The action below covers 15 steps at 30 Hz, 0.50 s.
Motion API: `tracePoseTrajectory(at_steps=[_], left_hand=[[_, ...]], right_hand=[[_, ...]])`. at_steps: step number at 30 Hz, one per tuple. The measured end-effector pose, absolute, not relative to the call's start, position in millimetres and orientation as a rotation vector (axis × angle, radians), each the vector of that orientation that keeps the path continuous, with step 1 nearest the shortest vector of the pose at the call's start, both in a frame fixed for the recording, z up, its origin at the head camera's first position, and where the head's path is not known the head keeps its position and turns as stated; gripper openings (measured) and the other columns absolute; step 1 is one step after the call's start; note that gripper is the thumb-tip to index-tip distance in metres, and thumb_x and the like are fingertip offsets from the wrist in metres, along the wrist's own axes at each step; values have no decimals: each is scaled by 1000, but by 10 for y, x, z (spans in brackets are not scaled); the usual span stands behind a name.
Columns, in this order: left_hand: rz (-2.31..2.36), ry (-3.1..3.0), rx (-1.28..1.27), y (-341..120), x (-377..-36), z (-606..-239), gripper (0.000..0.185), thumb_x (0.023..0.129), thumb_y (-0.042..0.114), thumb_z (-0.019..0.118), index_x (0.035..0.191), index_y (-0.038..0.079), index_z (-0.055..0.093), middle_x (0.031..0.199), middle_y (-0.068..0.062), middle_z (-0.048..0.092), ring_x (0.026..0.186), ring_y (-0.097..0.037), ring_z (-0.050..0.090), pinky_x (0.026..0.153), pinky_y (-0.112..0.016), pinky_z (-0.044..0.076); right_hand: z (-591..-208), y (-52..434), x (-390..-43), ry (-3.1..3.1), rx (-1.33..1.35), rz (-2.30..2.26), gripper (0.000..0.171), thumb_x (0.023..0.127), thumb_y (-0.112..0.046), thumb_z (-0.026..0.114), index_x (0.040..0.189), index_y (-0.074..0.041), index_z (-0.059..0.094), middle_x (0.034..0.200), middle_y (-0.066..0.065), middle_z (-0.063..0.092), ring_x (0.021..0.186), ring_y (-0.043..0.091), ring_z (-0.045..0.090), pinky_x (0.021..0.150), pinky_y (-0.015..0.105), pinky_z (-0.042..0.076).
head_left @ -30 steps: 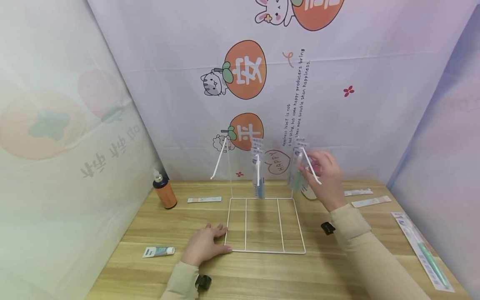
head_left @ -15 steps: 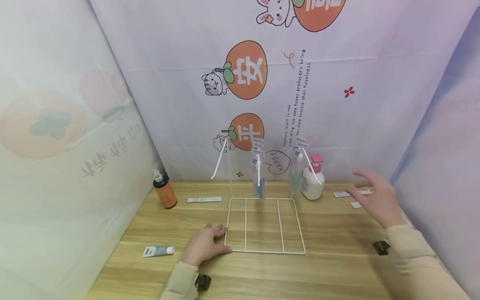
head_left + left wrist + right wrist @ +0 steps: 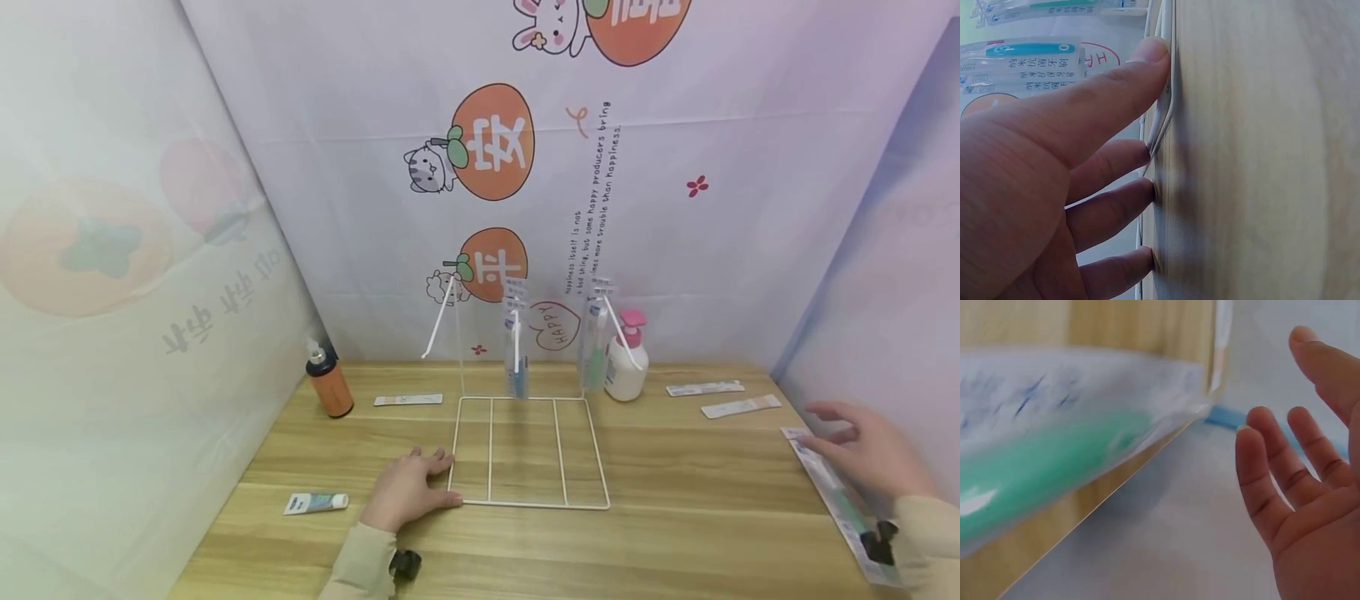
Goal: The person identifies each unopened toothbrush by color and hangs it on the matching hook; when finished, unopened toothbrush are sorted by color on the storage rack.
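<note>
The person is standing at the wooden desk (image 3: 525,542) and is working with a white wire display rack (image 3: 525,450) that has three hooks sticking out at the front. Two of these hooks are already carrying a packaged toothbrush: one on the middle hook (image 3: 516,350) and one on the right hook (image 3: 592,346). The left hook (image 3: 438,325) is carrying nothing yet, so I judge the hanging work to be about two thirds done.

The left hand (image 3: 408,492) is resting flat on the desk and is pressing against the front left corner of the rack base; its fingers (image 3: 1116,94) are lying straight, and the grip is not pinching anything. The right hand (image 3: 873,454) is hovering at the right edge of the desk with spread fingers (image 3: 1266,481), just above one more packaged toothbrush with a green handle (image 3: 840,492), which is lying flat there. This hand is not holding the package yet; I cannot tell whether it is touching it.

What is left, in my judgement, is this green toothbrush for the free hook. Some other things are also lying around: a small toothpaste tube (image 3: 317,502), three flat strips (image 3: 408,400) (image 3: 705,388) (image 3: 741,406), an orange bottle (image 3: 328,383) and a pump bottle with a pink top (image 3: 626,367).
</note>
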<state>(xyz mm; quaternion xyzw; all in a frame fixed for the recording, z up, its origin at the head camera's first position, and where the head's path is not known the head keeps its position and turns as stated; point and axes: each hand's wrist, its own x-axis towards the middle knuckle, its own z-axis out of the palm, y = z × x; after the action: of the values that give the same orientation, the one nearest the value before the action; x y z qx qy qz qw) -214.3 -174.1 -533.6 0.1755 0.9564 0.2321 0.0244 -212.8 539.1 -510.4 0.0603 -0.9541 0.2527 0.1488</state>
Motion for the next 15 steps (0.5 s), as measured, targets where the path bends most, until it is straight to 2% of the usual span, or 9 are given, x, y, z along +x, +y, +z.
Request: tracePoseTrajectory(at_steps=[4, 5, 6, 8, 12, 15], left_hand=[[715, 2961, 540, -1739, -2149, -5360, 74, 84, 60, 87, 144, 19, 72, 149, -6, 66, 144, -58, 47, 111, -73, 41], [711, 2961, 539, -1739, -2150, -5362, 74, 84, 60, 87, 144, 20, 72, 149, -6, 66, 144, -58, 47, 111, -73, 41], [714, 2959, 536, -1737, -2149, -5359, 74, 84, 60, 87, 145, 19, 72, 149, -6, 65, 144, -58, 47, 111, -73, 41], [715, 2958, 536, -1735, -2149, -5348, 74, 84, 59, 88, 144, 19, 72, 149, -7, 66, 144, -58, 47, 111, -74, 41], [723, 2952, 528, -1732, -2143, -5336, 74, 84, 58, 88, 144, 18, 72, 149, -7, 66, 144, -58, 47, 111, -74, 41], [720, 2953, 525, -1734, -2144, -5334, 73, 84, 58, 88, 144, 18, 72, 149, -7, 66, 144, -58, 47, 111, -74, 41]], right_hand=[[-5226, 5581, -2093, -2749, 168, 716, 59, 87, -20, 92, 132, 9, 65, 115, 44, 66, 77, 31, 73, 59, 26, 49], [-5251, 5613, -2087, -2751, 162, 711, 59, 86, -19, 92, 130, 9, 65, 113, 43, 67, 76, 29, 73, 60, 26, 49], [-5268, 5637, -2076, -2766, 150, 711, 59, 87, -20, 92, 130, 10, 65, 111, 43, 68, 77, 36, 73, 61, 28, 49], [-5314, 5684, -2061, -2794, 139, 713, 62, 86, -21, 93, 131, 10, 64, 110, 41, 68, 78, 36, 73, 61, 35, 54], [-5395, 5751, -2069, -2899, 125, 709, 70, 87, -27, 92, 135, 13, 59, 103, 33, 72, 85, 49, 71, 66, 59, 57], [-5426, 5783, -2109, -2960, 112, 696, 74, 89, -31, 90, 137, 14, 57, 99, 25, 75, 90, 51, 70, 71, 65, 55]])
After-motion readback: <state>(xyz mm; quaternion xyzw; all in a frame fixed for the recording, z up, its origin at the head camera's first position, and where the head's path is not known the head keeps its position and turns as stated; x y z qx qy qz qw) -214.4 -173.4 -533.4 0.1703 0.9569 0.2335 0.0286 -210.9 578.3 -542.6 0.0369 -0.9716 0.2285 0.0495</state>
